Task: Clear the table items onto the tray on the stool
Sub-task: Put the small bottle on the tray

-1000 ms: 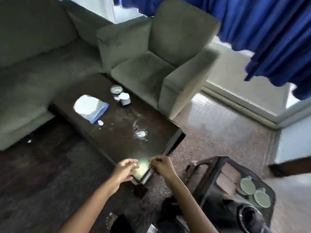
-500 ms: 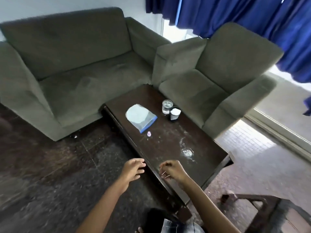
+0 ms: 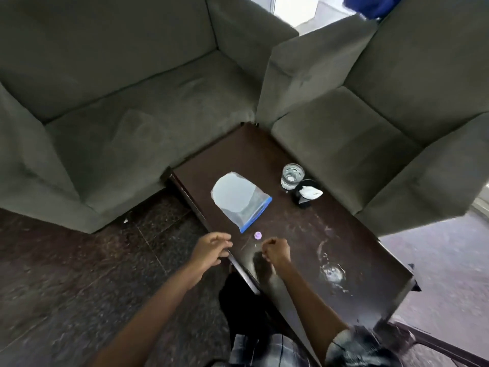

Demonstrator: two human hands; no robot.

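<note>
On the dark wooden table (image 3: 291, 234) lie a clear zip bag with a blue seal (image 3: 239, 198) and a small purple round piece (image 3: 257, 235) just below it. A glass of water (image 3: 291, 175) and a dark cup with white paper in it (image 3: 307, 193) stand by the armchair side. My left hand (image 3: 210, 250) hovers at the table's near edge with its fingers apart and nothing in it. My right hand (image 3: 275, 251) is curled into a fist just below the purple piece; nothing shows in it. The stool and tray are out of view.
A grey sofa (image 3: 119, 115) stands behind the table and a grey armchair (image 3: 383, 128) on the right. A wet smear (image 3: 330, 271) marks the table's right part. Dark floor (image 3: 66, 274) lies to the left, and a dark frame (image 3: 436, 345) sits at bottom right.
The view has swung left and down, off the stool and tray, onto the table. Both hands have moved along the table edge toward the purple piece and the bag.
</note>
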